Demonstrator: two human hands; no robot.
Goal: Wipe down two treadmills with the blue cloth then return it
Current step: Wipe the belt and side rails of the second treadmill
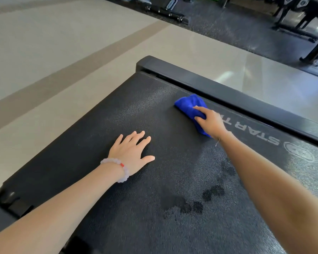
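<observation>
A black treadmill belt (pixel 136 110) fills the middle of the head view, with white lettering near its right side rail (pixel 246 99). A bunched blue cloth (pixel 189 104) lies on the belt close to that rail. My right hand (pixel 209 121) grips the cloth from behind, fingers curled over it and pressing it onto the belt. My left hand (pixel 132 153), with a pale bead bracelet on the wrist, rests flat on the belt with fingers spread, well to the left of the cloth. Dark damp patches (pixel 209 195) mark the belt between my forearms.
Beige floor (pixel 44 52) with a darker stripe lies left of and beyond the treadmill. Black gym equipment frames (pixel 301 24) stand on a dark mat at the top right, and a bar with small wheels (pixel 165 12) lies at the top centre.
</observation>
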